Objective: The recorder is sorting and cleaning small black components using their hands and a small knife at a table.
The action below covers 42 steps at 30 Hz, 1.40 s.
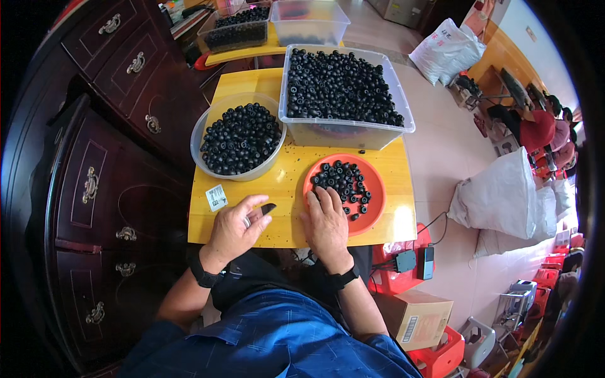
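Note:
In my left hand (237, 228), closed near the table's front edge, is a small knife (268, 208) with a short dark blade; its handle is mostly hidden by the fingers. My right hand (327, 228) lies palm down over the near left rim of a round orange-red plate (376, 213), its fingers stretched out and touching small black ring-shaped rubber pieces (341, 177). Whether a piece sits under the fingertips is hidden. Left of the plate stands a round clear tub (196, 143) filled with the same kind of pieces.
A large clear bin (353, 133) heaped with black pieces stands behind the plate. On the yellow table (287, 227) lies a white label (216, 198). A dark cabinet (138, 195) borders the left; white sacks (495, 194), a cardboard box (417, 320) and seated people are at right.

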Motion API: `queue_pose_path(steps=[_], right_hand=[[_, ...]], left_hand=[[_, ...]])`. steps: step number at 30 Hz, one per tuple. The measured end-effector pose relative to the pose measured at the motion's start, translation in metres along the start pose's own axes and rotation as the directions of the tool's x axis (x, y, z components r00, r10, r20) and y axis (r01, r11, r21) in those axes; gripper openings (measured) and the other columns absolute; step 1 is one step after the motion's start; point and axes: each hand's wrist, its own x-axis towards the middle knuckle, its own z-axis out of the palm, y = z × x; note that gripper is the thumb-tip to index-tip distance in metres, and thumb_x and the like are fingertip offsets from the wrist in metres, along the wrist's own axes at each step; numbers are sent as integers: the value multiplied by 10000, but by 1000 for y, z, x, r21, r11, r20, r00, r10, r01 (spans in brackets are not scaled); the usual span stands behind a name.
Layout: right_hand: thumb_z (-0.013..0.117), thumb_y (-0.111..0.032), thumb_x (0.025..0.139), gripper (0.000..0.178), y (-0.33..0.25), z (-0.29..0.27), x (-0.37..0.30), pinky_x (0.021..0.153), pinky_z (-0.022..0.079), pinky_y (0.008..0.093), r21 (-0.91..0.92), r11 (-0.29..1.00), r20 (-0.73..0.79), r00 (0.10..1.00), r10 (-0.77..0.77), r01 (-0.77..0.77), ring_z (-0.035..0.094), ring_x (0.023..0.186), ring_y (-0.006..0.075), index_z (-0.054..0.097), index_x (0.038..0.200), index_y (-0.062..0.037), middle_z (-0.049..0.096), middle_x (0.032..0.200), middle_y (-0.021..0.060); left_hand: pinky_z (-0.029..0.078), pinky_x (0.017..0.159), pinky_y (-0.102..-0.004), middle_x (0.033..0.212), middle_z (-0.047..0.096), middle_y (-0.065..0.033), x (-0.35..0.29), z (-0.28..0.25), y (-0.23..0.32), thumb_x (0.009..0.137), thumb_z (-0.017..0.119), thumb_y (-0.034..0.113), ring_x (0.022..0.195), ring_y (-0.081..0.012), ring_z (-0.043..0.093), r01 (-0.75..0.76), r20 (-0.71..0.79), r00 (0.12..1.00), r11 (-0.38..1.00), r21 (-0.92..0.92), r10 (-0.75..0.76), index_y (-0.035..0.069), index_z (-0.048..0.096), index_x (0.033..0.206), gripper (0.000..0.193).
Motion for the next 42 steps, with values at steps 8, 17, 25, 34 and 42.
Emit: queue_pose_path(steps=[8, 17, 25, 34, 42], right_hand=[[710, -255, 838, 380, -2, -7, -6, 1010, 425, 453, 23, 991, 13, 991, 134, -135, 488, 1224, 340, 629, 1156, -63, 548, 1263, 128], [696, -271, 853, 353, 15, -15, -20, 943, 447, 449, -14, 1000, -5, 1000, 3, -3, 527, 1148, 315, 633, 1145, -82, 560, 1211, 106], [682, -317, 871, 283, 12, -10, -20, 815, 470, 440, -36, 999, -58, 998, 35, -37, 571, 962, 303, 625, 1017, -81, 566, 1059, 108], [680, -282, 889, 224, 16, -7, -17, 738, 507, 424, 4, 998, -106, 993, 60, -60, 602, 880, 312, 603, 897, -72, 561, 952, 121], [682, -319, 898, 256, 20, -19, -2, 588, 543, 426, 10, 988, 29, 988, 153, -153, 664, 708, 325, 623, 868, -72, 604, 891, 131]], left_hand=[[492, 589, -322, 698, 636, -77, -14, 14, 4, 845, 720, 64, 610, -211, 635, -56, 128, 990, 997, -56, 63, 46, 648, 1097, 262], [497, 574, -341, 669, 637, -86, -27, 19, 1, 835, 729, 80, 595, -237, 642, -64, 180, 981, 997, -34, 69, 29, 666, 1013, 195], [495, 566, -343, 666, 635, -87, -35, 26, 0, 822, 740, 85, 594, -237, 643, -38, 204, 978, 997, -67, 51, 20, 668, 973, 179], [495, 568, -355, 676, 644, -98, -42, 31, -2, 815, 744, 94, 603, -255, 648, -43, 197, 979, 997, -69, 56, 16, 664, 933, 162], [494, 568, -354, 665, 639, -102, -44, 33, -4, 806, 751, 82, 596, -263, 644, -29, 211, 976, 997, -71, 43, 8, 658, 917, 163]])
